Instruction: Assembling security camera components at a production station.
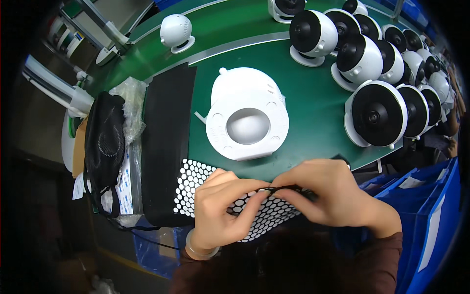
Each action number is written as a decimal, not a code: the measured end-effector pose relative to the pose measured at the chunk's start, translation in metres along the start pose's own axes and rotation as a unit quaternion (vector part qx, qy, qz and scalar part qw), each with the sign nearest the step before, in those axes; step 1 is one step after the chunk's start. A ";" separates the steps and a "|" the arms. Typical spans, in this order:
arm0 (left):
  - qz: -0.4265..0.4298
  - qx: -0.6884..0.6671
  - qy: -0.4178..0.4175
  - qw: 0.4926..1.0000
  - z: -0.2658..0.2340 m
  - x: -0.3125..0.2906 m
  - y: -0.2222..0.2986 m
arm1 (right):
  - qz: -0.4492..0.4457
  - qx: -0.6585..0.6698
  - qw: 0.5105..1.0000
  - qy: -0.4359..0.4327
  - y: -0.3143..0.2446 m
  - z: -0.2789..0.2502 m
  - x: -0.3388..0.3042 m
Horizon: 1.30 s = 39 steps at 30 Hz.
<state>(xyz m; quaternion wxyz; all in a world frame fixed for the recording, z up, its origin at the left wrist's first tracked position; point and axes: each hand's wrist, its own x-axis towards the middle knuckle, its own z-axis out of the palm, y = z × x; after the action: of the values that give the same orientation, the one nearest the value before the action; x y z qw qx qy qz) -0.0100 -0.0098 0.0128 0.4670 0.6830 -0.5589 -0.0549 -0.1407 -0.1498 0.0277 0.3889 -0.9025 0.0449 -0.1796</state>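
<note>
My left hand (pixel 223 208) and my right hand (pixel 328 193) meet at the near edge of the table. Thumbs and forefingers of both pinch a thin dark piece (pixel 272 189), largely covered by the fingers. Whether it is loose or the edge of the sheet beneath, I cannot tell. That sheet (pixel 269 219) is dark with rows of white round dots and lies under both hands. Just beyond them, a white rounded camera housing (pixel 247 78) rests on the green tabletop, its flat base with a round recess turned up. A small white tab sticks out at its left.
Several white cameras with black fronts (pixel 377 113) crowd the right side. One white camera (pixel 176 32) stands at the far left on a green strip behind a metal rail. A black mat (pixel 169 147), bubble wrap and a black pouch (pixel 104 142) lie left; blue bins (pixel 416 210) stand right.
</note>
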 end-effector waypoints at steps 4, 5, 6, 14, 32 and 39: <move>-0.020 -0.036 -0.008 0.999 0.000 0.000 -0.003 | 0.035 0.079 0.995 0.052 -0.001 0.006 -0.002; -0.027 -0.060 -0.017 0.998 0.000 -0.001 -0.003 | 0.034 0.081 0.995 0.051 0.001 0.007 -0.001; -0.029 -0.059 -0.017 0.998 -0.001 -0.001 -0.004 | -0.010 0.056 0.997 0.052 0.005 0.007 -0.001; -0.008 -0.036 -0.007 0.999 0.001 -0.001 -0.009 | -0.066 -0.013 0.994 0.081 0.008 0.013 0.002; -0.026 -0.055 -0.009 0.998 -0.001 -0.001 -0.011 | -0.035 0.003 0.997 0.065 0.005 0.011 0.006; -0.044 -0.070 -0.022 0.996 -0.001 0.000 -0.014 | -0.036 -0.029 0.999 0.016 0.006 0.011 0.012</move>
<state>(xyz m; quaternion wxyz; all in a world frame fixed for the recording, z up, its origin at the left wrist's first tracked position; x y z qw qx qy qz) 0.0003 -0.0097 0.0036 0.4983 0.6714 -0.5330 -0.1298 -0.1251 -0.1493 0.0199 0.3545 -0.9117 0.0233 -0.2063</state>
